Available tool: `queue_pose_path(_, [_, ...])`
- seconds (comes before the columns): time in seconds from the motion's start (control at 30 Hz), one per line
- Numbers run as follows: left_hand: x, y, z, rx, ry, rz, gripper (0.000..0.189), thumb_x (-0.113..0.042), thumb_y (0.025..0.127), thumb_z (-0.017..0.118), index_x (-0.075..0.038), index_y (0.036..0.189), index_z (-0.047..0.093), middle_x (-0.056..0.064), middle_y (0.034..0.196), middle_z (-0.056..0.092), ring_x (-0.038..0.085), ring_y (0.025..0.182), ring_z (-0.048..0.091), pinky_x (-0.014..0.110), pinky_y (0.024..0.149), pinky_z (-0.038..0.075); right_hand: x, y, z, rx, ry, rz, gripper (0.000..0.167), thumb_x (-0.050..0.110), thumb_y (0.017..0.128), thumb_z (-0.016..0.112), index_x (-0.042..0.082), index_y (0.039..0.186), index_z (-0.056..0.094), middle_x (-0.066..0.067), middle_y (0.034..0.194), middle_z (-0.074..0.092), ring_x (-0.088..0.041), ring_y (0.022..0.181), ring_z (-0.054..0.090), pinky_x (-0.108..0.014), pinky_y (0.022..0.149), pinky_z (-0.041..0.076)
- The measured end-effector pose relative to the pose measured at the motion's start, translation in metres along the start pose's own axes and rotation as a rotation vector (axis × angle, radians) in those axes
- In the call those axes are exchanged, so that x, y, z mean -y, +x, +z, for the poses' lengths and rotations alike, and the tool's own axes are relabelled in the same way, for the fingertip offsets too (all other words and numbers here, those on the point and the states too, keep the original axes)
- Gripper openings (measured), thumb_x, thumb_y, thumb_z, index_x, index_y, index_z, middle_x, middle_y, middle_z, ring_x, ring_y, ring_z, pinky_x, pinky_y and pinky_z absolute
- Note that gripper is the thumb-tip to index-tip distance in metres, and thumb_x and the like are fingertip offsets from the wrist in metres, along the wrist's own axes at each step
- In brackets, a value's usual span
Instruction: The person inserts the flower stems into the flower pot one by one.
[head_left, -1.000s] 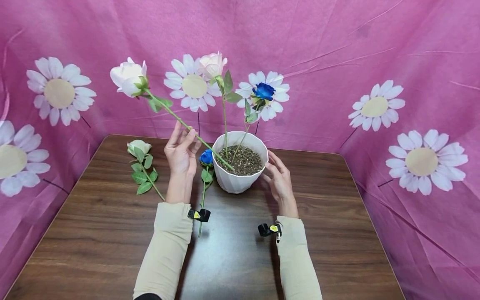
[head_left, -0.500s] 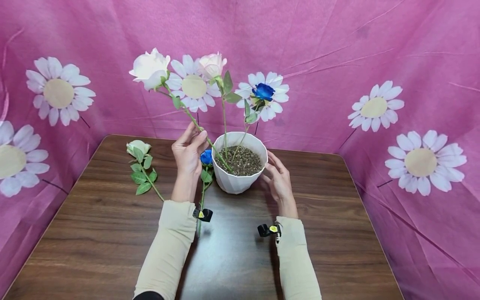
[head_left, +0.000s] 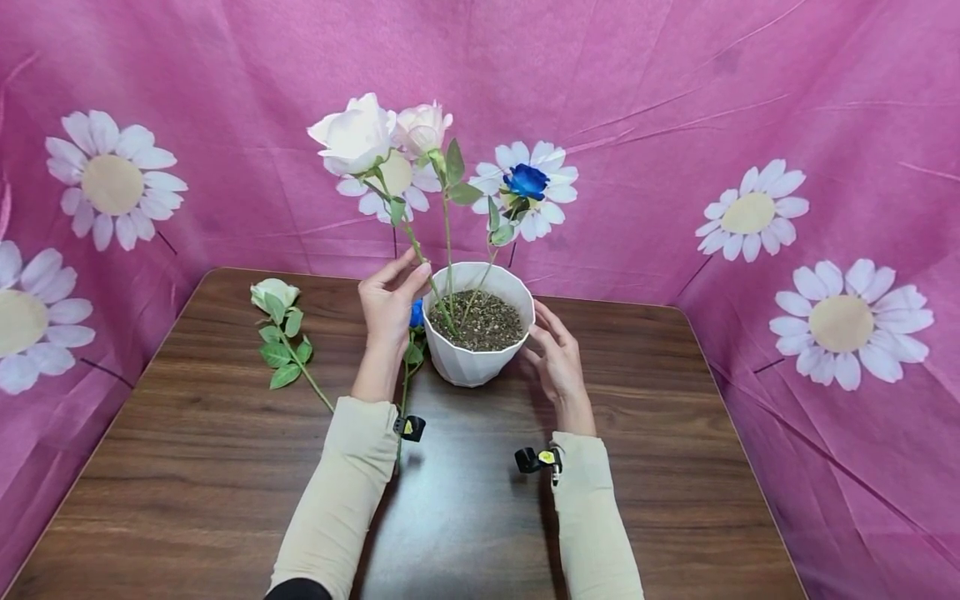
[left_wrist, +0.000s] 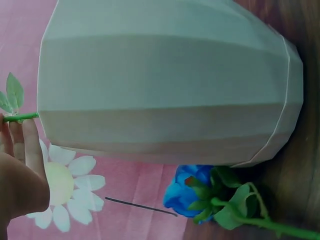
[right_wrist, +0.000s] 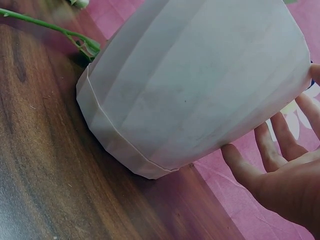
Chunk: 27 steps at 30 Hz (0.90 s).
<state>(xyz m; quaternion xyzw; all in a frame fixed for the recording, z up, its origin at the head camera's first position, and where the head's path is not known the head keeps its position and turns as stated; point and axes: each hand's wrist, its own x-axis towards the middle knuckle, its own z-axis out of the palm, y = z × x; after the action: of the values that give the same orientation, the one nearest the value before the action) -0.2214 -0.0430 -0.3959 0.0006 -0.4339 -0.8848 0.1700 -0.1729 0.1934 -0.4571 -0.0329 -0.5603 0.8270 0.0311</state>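
Observation:
My left hand (head_left: 388, 307) pinches the green stem of a white rose (head_left: 354, 135) between thumb and fingers. That stem slants down into the soil (head_left: 486, 323) of a white faceted flower pot (head_left: 468, 367). Standing in the same soil are a pale pink rose (head_left: 422, 132) and a blue rose (head_left: 527, 182). On the pot's right side rests my right hand (head_left: 557, 354); in the right wrist view its fingers (right_wrist: 272, 150) lie spread and fairly straight against the wall. Another blue rose (left_wrist: 187, 190) lies left of the pot, partly hidden by my left hand and arm in the head view.
A whitish-green rose (head_left: 276, 293) with leaves lies on the left of the brown wooden table (head_left: 660, 467). Pink cloth (head_left: 637, 75) printed with large daisies hangs behind the table and along both sides.
My left hand has moved right and tipped the white rose from a strong leftward lean to more upright, its bloom now beside the pink rose. My right hand stays at the pot.

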Motion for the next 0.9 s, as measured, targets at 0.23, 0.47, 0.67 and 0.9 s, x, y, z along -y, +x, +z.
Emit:
queue_pose_path(0.23, [0.003, 0.002, 0.005, 0.091, 0.157, 0.038, 0.021, 0.013, 0.085, 0.071, 0.012, 0.106, 0.072, 0.000, 0.083, 0.072, 0.009, 0.069, 0.065, 0.031, 0.068, 0.063, -0.001, 0.000, 0.001, -0.005, 0.002, 0.000, 0.051, -0.002, 0.101, 0.049, -0.002, 0.151, 0.043, -0.015, 0.148, 0.047, -0.031, 0.124, 0.052, -0.052, 0.103, 0.049])
queue_pose_path(0.47, [0.007, 0.002, 0.006, 0.157, 0.304, 0.030, 0.022, 0.006, 0.089, 0.072, 0.017, 0.107, 0.067, 0.007, 0.087, 0.072, 0.008, 0.067, 0.063, 0.034, 0.070, 0.063, -0.001, -0.001, 0.002, -0.001, -0.003, 0.003, 0.051, -0.001, 0.101, 0.050, -0.001, 0.151, 0.043, -0.014, 0.148, 0.048, -0.032, 0.126, 0.051, -0.056, 0.106, 0.045])
queue_pose_path(0.67, [0.007, 0.002, 0.012, 0.215, 0.435, 0.041, 0.017, 0.004, 0.091, 0.072, 0.016, 0.103, 0.069, 0.011, 0.085, 0.072, 0.008, 0.066, 0.064, 0.027, 0.068, 0.062, 0.001, -0.002, 0.003, -0.002, -0.008, -0.002, 0.051, -0.001, 0.101, 0.050, -0.002, 0.151, 0.042, -0.014, 0.146, 0.048, -0.031, 0.124, 0.052, -0.049, 0.101, 0.050])
queue_pose_path(0.9, [0.010, 0.003, 0.016, 0.263, 0.671, 0.166, 0.013, -0.001, 0.091, 0.073, 0.009, 0.099, 0.072, 0.022, 0.085, 0.071, 0.013, 0.065, 0.064, 0.021, 0.062, 0.056, 0.003, -0.001, 0.003, -0.010, -0.010, 0.010, 0.051, 0.000, 0.101, 0.049, -0.001, 0.151, 0.042, -0.015, 0.149, 0.047, -0.030, 0.122, 0.054, -0.050, 0.101, 0.050])
